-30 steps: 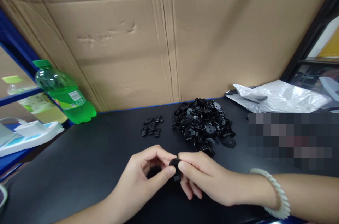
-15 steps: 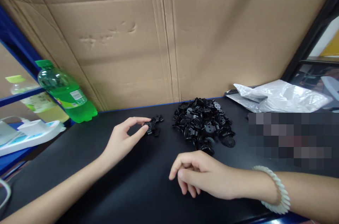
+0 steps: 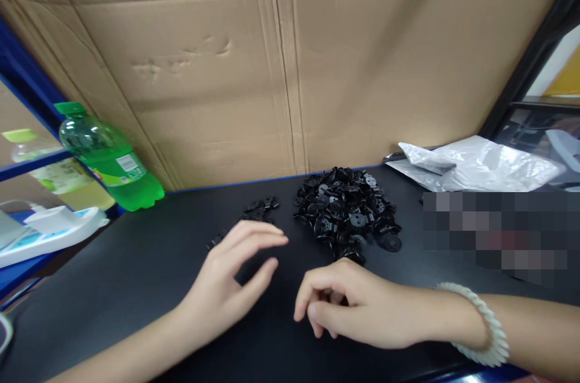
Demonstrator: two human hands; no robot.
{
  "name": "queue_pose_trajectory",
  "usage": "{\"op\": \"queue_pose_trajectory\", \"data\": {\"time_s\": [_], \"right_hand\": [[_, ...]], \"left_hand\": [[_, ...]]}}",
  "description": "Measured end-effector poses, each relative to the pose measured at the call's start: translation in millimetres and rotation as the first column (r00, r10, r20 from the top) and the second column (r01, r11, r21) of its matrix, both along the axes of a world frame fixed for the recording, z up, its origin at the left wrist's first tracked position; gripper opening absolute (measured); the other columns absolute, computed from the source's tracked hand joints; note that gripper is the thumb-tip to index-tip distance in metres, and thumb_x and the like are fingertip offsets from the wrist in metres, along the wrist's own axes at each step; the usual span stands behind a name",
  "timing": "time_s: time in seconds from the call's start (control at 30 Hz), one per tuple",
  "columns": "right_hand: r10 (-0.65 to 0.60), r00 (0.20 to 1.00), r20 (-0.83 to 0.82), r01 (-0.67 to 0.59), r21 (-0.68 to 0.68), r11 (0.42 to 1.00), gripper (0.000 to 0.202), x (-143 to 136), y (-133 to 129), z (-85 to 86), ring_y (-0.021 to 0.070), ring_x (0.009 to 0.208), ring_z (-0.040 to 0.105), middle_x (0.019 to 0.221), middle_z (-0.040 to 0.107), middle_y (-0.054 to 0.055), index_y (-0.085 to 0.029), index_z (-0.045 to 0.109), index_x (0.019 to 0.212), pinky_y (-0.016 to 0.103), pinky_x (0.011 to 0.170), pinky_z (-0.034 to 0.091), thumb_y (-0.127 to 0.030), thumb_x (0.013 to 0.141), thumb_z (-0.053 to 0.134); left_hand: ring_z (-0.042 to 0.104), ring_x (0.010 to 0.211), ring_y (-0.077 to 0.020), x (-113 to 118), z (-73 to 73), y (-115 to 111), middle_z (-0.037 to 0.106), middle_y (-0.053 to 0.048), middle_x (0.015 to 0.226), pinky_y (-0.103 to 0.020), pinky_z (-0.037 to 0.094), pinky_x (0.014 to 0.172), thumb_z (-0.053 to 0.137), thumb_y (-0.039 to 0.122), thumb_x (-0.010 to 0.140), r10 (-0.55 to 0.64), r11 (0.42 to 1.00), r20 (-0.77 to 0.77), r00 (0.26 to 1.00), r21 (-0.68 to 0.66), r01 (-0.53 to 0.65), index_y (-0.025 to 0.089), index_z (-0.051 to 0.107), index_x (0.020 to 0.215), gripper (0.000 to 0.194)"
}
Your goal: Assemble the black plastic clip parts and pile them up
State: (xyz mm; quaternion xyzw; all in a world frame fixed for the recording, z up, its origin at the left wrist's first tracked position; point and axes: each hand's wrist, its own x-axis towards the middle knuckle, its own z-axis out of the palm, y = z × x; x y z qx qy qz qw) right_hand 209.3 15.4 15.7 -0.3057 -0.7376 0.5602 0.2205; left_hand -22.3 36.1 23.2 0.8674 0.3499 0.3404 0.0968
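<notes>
My left hand (image 3: 235, 277) is open over the black table (image 3: 149, 262), thumb and fingers apart with nothing between them. Behind it lies a small cluster of black plastic parts (image 3: 261, 208), with another black part (image 3: 214, 241) partly hidden by the hand. To the right is a larger heap of black round plastic parts (image 3: 347, 211), with small holes and clip-like ends. In front of that heap, my right hand (image 3: 348, 304) is closed, fingers curled inward and thumb against them. What it holds, if anything, is hidden.
A tilted green bottle (image 3: 113, 159) and a white power strip (image 3: 58, 232) are at the left by a blue frame. A cardboard wall (image 3: 217, 87) rises behind the table. A silvery plastic bag (image 3: 480, 162) lies back right, beside a pixelated patch.
My left hand has let go of a black part at the small cluster and come back toward me and right, opening. The right hand stays curled, shifted only slightly.
</notes>
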Motion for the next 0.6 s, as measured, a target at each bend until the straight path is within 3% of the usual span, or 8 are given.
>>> {"op": "queue_pose_trajectory", "data": {"time_s": [0.07,0.13,0.23,0.33,0.47,0.6], "right_hand": [[0.016,0.996,0.084,-0.031,0.182,0.983,0.022,12,1,14.1,0.0093,0.059,0.054,0.068,0.065,-0.003,-0.016,0.073,0.093,0.018,0.055,0.04,-0.006,0.085,0.055],[-0.019,0.99,0.143,-0.036,0.375,0.926,0.02,29,5,28.4,0.0104,0.061,0.055,0.071,0.066,-0.002,-0.018,0.073,0.095,0.02,0.057,0.041,-0.01,0.088,0.056],[-0.253,0.958,0.139,0.115,0.62,0.776,0.012,57,18,42.1,0.0103,0.054,0.048,0.066,0.061,-0.003,-0.02,0.07,0.091,0.021,0.051,0.037,-0.021,0.092,0.058],[-0.375,0.909,0.179,0.127,0.739,0.662,0.009,73,30,43.3,0.0111,0.052,0.045,0.062,0.056,-0.004,-0.02,0.067,0.09,0.023,0.05,0.035,-0.02,0.09,0.058],[-0.395,0.84,0.373,-0.047,0.775,0.631,0.008,73,33,37.7,0.0122,0.058,0.054,0.067,0.06,-0.004,-0.022,0.065,0.085,0.025,0.057,0.036,-0.015,0.082,0.062],[-0.446,0.69,0.57,-0.166,0.724,0.67,0.01,66,28,34.1,0.0143,0.06,0.057,0.068,0.062,-0.004,-0.022,0.06,0.075,0.026,0.057,0.032,-0.021,0.076,0.07]], "left_hand": [[0.064,0.103,-0.0206,7,0.5,-14,0.068,-0.007,0.109,-0.029,0.05,0.091,0.056,0.007,0.089,-0.126,0.988,-0.022,0.992,-0.089,0.123,0.023,0.067,0.111,0.028],[0.065,0.099,-0.0199,12,-0.3,-22,0.069,-0.008,0.108,-0.028,0.051,0.089,0.056,0.005,0.089,-0.212,0.963,-0.027,0.977,-0.174,0.204,0.022,0.067,0.111,0.03],[0.066,0.096,-0.0193,15,-4.6,-25,0.07,-0.009,0.106,-0.027,0.052,0.088,0.054,0.004,0.088,-0.259,0.939,0.018,0.966,-0.228,0.256,0.02,0.066,0.111,0.031],[0.067,0.095,-0.0193,16,-10.8,-22,0.07,-0.009,0.104,-0.027,0.052,0.086,0.054,0.004,0.088,-0.263,0.93,0.059,0.963,-0.251,0.269,0.019,0.066,0.11,0.03],[0.067,0.095,-0.0194,16,-15.0,-20,0.07,-0.009,0.104,-0.027,0.053,0.086,0.054,0.003,0.088,-0.255,0.931,0.069,0.965,-0.251,0.264,0.019,0.066,0.11,0.03],[0.066,0.095,-0.0186,15,-15.1,-23,0.07,-0.009,0.103,-0.026,0.052,0.087,0.054,0.003,0.088,-0.263,0.929,0.059,0.963,-0.252,0.27,0.018,0.066,0.11,0.03]]}}
